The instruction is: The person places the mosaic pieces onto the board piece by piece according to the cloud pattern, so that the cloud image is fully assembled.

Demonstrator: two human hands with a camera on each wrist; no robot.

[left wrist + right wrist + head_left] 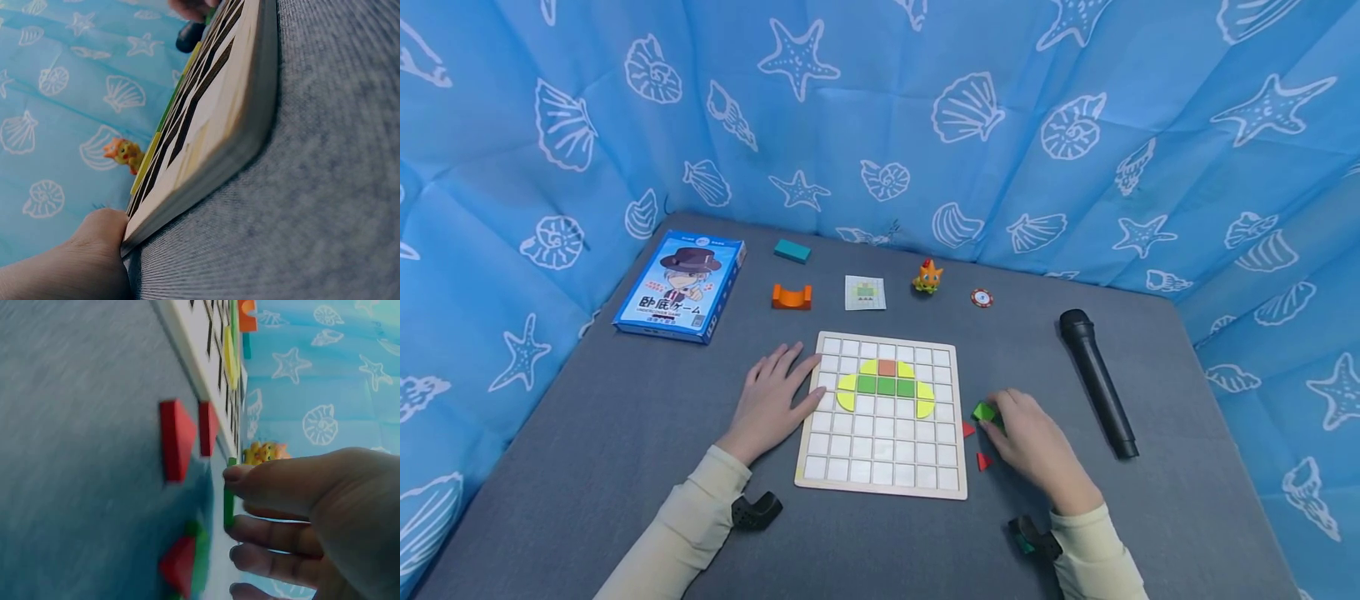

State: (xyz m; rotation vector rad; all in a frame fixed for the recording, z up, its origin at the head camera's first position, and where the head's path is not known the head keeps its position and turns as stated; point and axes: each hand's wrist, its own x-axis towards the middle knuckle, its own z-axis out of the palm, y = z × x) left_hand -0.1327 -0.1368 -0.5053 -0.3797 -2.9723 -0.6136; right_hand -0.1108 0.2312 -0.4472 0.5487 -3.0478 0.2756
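One possibly square tile point(229, 504), right hand point(1030, 435)

Board point(882, 472): in front of you, your left hand point(771, 408) at its left edge
Tiles point(886, 386): on the board
Held piece point(983, 412): in your right hand point(1033, 442), right of the board
Microphone point(1099, 383): farther right
Card point(865, 293): behind the board, between arch block point(792, 300) and figurine point(928, 277)
Box point(681, 287): left of the arch block

On the grey-clothed table point(625, 433) lie a game box point(677, 287), gridded board point(883, 450), black microphone point(1099, 383) and, seemingly, a poker chip point(982, 297).
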